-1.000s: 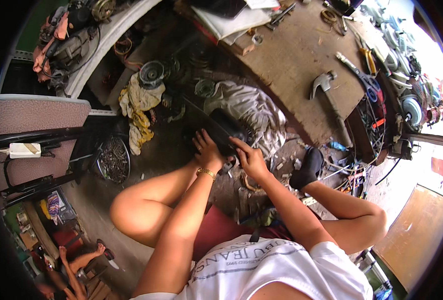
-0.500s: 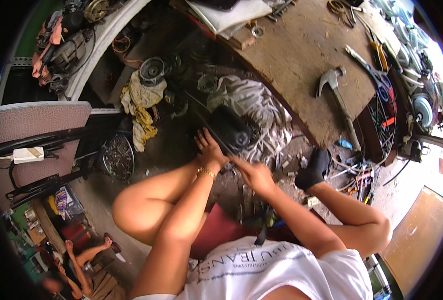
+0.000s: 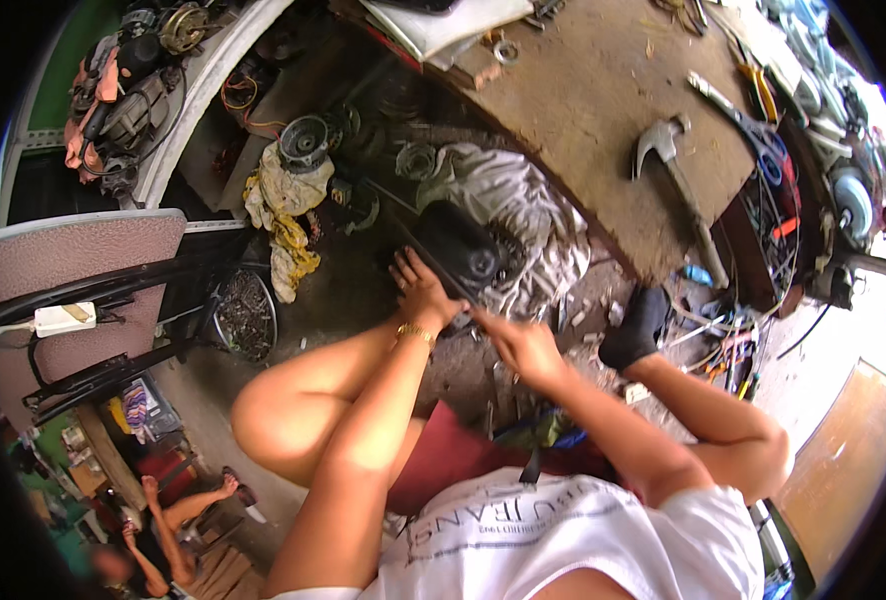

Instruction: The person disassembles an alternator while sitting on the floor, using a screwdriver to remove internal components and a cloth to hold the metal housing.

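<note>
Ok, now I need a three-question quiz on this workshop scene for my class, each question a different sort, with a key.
1. True or false: the hammer has its head on the table.
2. Fill the gap: the gold bracelet is on the ____ wrist.
3. Which is nearest the left hand?
A. scissors
B. black casing
C. hammer

Key: 1. True. 2. Left. 3. B.

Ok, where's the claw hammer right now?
The claw hammer lies on the wooden tabletop, right of centre in the head view, just left of the blue-handled scissors.
</note>
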A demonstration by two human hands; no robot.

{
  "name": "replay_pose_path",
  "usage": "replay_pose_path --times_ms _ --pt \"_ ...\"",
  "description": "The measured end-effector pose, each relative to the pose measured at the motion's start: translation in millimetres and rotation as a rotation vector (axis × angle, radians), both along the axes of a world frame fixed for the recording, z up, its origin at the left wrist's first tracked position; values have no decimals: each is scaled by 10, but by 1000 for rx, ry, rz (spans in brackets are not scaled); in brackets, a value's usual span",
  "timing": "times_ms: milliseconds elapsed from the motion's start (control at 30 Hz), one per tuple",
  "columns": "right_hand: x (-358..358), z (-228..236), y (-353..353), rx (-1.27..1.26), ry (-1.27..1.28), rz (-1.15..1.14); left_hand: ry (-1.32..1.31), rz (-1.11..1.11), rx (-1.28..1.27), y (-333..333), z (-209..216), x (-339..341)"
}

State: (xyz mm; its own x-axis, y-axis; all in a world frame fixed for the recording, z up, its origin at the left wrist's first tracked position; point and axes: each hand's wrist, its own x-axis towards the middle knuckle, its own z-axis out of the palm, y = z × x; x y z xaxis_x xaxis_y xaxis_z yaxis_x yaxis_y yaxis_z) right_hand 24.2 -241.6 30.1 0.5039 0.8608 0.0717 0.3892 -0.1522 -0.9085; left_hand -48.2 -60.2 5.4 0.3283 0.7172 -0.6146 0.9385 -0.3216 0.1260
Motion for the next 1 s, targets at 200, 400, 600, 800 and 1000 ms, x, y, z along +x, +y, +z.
replay_pose_path --times_ms 200,400,600,800,1000 --pt "74 -83 639 -219 -64 86 62 -24 -4 164 -95 -1" --pt "-25 438 -282 -286 -10 91 7 -21 15 92 -114 -53" --pt "45 -227 942 -52 -41 -122 -19 -186 167 69 -570 -224" --pt "-36 262 397 -335 -20 102 0 -21 19 118 -224 -153" --pt "-98 186 74 -308 -117 51 22 -29 -15 4 23 26"
